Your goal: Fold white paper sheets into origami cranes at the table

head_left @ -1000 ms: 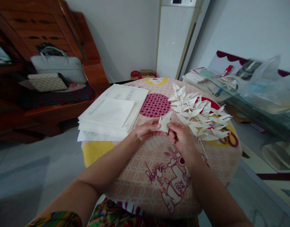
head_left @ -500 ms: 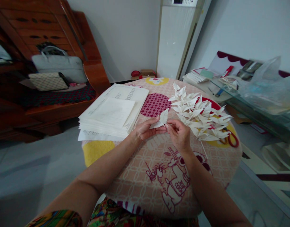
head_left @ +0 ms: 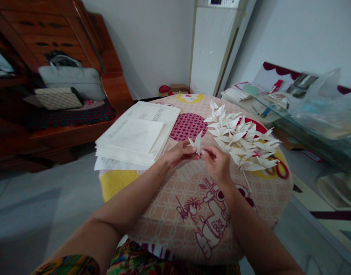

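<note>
Between my two hands, over the middle of the round table, is a small folded paper crane (head_left: 198,142) with pointed tips sticking up. My left hand (head_left: 181,153) grips it from the left, its fingers closed on the base. From the other side my right hand (head_left: 217,160) pinches its right edge between thumb and fingers. Just beyond the right hand lies a heap of folded paper cranes (head_left: 235,133), white with faint print. To the left rests a thick stack of printed paper (head_left: 124,131), with smaller square sheets (head_left: 141,133) on top.
A patterned cloth (head_left: 175,214) covers the round table. Red-handled scissors (head_left: 282,169) lie partly under the heap at the right edge. A glass-topped stand (head_left: 315,141) with plastic bags (head_left: 321,107) is at right; a wooden bench (head_left: 107,91) with bags stands at left.
The paper in my hands has turned from a flat diamond into a shape with its points spread upward. My left fingers have curled in closer around it; my right hand has barely moved.
</note>
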Demonstrator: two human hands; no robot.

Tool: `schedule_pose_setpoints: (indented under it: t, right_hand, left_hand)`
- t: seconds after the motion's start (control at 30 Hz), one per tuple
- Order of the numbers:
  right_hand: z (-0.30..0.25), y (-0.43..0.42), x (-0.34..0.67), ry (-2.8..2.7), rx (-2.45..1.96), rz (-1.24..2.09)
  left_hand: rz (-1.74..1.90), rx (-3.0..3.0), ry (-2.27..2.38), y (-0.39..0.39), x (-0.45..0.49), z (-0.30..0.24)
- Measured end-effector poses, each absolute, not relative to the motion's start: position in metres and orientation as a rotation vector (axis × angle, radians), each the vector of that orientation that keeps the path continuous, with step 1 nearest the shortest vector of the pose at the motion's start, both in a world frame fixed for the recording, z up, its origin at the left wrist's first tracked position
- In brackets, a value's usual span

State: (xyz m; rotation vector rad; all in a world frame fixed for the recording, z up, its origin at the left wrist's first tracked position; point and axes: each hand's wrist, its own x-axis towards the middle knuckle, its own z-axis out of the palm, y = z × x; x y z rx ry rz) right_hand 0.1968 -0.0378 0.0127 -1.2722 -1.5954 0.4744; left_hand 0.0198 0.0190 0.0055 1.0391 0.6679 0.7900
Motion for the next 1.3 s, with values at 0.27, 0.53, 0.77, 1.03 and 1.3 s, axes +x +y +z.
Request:
schedule_pose_setpoints:
  t: [0.27, 0.53, 0.77, 1.03, 1.3]
  right_hand:
    - [-0.008, -0.016, 0.211, -1.122, -1.322, 0.972]
    - [-0.004, -0.018, 0.214, -1.469, -1.403, 0.459]
    - [-0.014, -0.013, 0.213, -1.831, -1.480, 0.276]
    - [-0.018, -0.012, 0.206, -1.982, -1.432, 0.308]
    - [-0.027, -0.010, 0.201, -2.095, -1.402, 0.258]
  left_hand:
    - [0.787, 2.006, 1.148, 0.016, 0.022, 0.001]
    - [0.656, 2.338, 1.078, 0.020, 0.021, -0.009]
    - [0.610, 2.527, 0.992, 0.022, 0.027, -0.017]
    - [0.466, 2.549, 1.130, 0.017, 0.027, -0.022]
    - [0.536, 2.515, 1.108, 0.022, 0.023, -0.029]
